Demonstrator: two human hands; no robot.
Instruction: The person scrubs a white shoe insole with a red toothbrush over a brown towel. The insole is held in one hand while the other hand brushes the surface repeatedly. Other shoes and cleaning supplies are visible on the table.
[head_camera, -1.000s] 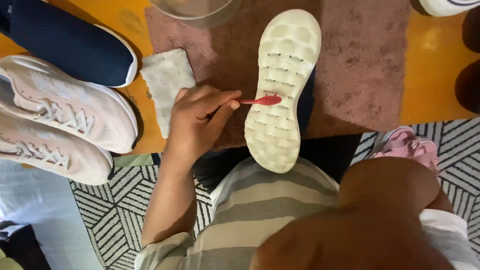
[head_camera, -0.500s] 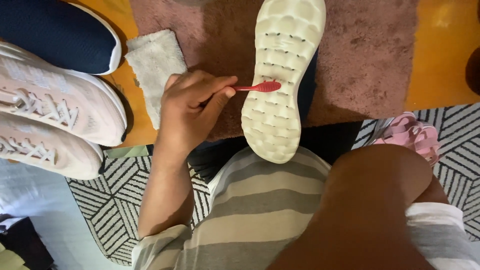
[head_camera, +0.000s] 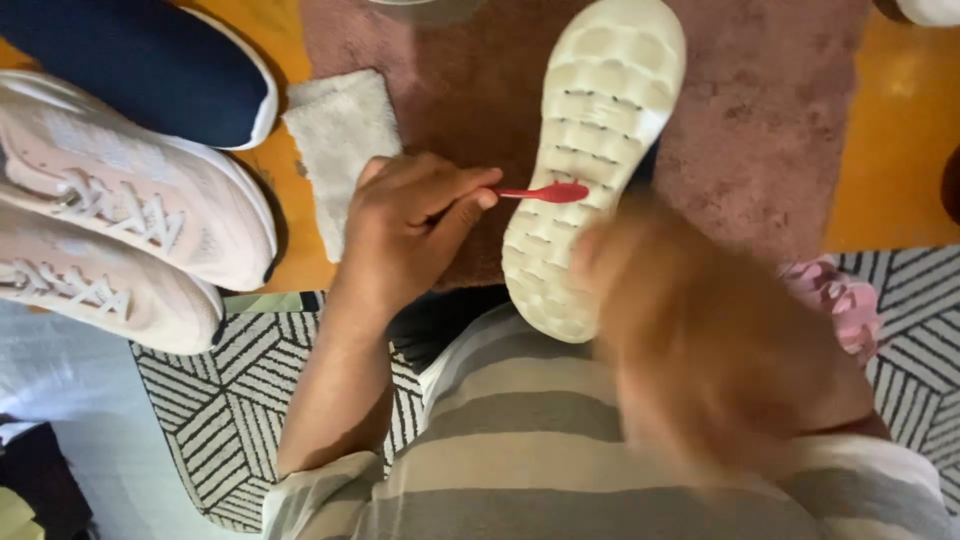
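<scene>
Nearest to me: striped grey-and-cream knit shirt (head_camera: 560, 470), soft ribbed fabric. Right hand (head_camera: 700, 330) is a motion-blurred mass over the heel end of the shoe; I can't tell if it's open or gripping (it probably steadies the shoe, but the blur hides the fingers).

Left hand (head_camera: 415, 225) is closed in a pinch grip on a thin red brush (head_camera: 545, 192), hard plastic, head touching the sole mid-length.

The shoe (head_camera: 590, 150) lies sole-up over a pinkish-brown mat (head_camera: 760, 130), short fuzzy pile. Sole is off-white foam, moulded in rows of rounded pods with grooves between. I judge the scrub to be mid-way: sole looks mostly pale, grooves near the toe show dark specks, so the toe end is left.

Just left of the hand: folded white terry cloth (head_camera: 335, 140), nubby. Further left: two pale pink mesh sneakers (head_camera: 130, 210), laced, then a navy shoe (head_camera: 140, 60) with a white rim. Orange floor (head_camera: 900, 130) is glossy; a black-and-white geometric rug (head_camera: 220, 400) sits under my lap.
</scene>
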